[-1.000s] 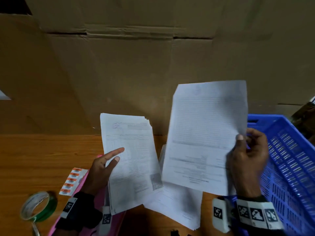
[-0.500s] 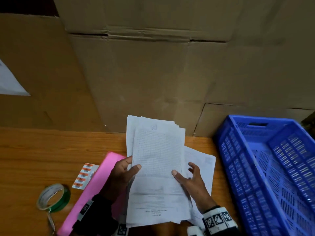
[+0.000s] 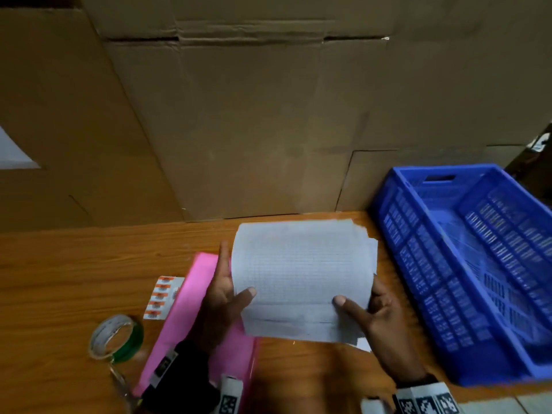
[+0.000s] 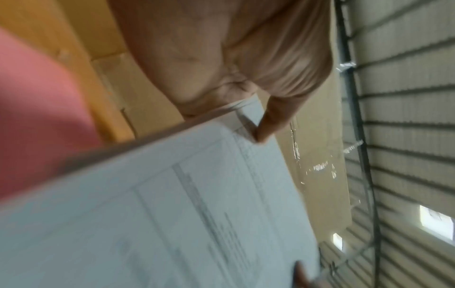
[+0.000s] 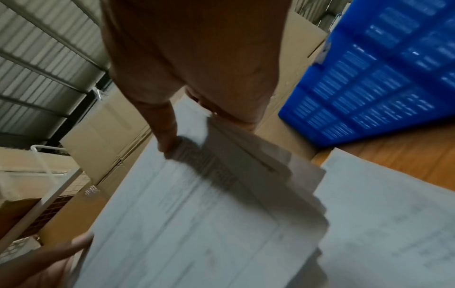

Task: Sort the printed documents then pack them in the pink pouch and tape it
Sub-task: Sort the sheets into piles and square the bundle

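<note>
- The stack of printed documents [image 3: 301, 279] is held over the wooden surface [image 3: 74, 264], its sheets roughly squared, with a few edges fanning out at the far right corner.
- The left hand [image 3: 222, 303] grips the stack's left edge, thumb [image 3: 245, 294] on the top sheet and fingers along the side.
- The right hand [image 3: 370, 315] grips the stack's right edge, thumb [image 3: 343, 303] on top and fingers curled behind.
- In the right wrist view, another printed sheet [image 5: 384, 224] lies on the surface under the stack.
- The pink pouch [image 3: 185, 312] lies flat on the surface just left of the stack, partly under the left hand and wrist.
- A strip of orange-and-white labels [image 3: 161, 297] lies just beyond the pouch's left edge, farther left of the stack.
- A roll of tape [image 3: 116, 339] with a green rim sits left of the stack, nearer the person than the labels.
- A blue plastic crate [image 3: 466, 264] stands just right of the stack.
- Cardboard boxes [image 3: 268, 115] rise behind the stack at the back of the surface.
</note>
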`<act>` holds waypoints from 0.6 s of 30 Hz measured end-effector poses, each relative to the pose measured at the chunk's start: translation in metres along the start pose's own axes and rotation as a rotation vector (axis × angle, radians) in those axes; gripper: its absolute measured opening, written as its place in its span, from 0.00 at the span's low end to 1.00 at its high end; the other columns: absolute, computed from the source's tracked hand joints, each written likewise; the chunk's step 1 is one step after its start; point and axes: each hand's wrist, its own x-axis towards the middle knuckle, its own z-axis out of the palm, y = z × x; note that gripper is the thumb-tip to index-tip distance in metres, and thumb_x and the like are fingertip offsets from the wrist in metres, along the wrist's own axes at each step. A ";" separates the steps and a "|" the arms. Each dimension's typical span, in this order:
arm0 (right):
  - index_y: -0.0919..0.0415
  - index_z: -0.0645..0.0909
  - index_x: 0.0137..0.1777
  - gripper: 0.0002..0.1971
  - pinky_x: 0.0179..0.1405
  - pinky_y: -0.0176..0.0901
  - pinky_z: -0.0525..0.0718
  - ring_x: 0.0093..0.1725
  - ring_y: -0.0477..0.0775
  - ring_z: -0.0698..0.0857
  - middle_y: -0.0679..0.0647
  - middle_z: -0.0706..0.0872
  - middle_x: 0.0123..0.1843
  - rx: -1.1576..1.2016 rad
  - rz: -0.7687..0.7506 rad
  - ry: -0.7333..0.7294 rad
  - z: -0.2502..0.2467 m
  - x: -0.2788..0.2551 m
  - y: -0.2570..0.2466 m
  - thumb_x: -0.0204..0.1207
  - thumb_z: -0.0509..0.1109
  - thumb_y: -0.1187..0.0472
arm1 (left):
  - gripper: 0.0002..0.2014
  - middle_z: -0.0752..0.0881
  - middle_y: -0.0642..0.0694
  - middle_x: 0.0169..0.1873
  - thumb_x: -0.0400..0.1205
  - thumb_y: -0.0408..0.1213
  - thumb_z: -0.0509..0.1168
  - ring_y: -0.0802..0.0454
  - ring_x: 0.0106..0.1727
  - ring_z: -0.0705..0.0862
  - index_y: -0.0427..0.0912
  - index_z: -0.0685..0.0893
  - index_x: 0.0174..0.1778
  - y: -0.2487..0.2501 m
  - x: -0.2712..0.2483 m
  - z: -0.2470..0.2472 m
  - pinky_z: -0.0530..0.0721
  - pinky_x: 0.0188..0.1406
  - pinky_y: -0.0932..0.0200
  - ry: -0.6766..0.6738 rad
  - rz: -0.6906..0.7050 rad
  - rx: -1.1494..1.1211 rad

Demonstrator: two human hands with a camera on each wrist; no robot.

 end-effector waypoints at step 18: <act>0.59 0.85 0.58 0.12 0.46 0.34 0.89 0.51 0.43 0.92 0.47 0.94 0.51 0.108 -0.022 0.159 -0.039 -0.055 0.031 0.76 0.78 0.66 | 0.21 0.81 0.74 0.44 0.78 0.22 0.72 0.81 0.48 0.79 0.56 0.76 0.50 0.016 -0.077 0.139 0.66 0.42 0.91 0.470 0.123 0.145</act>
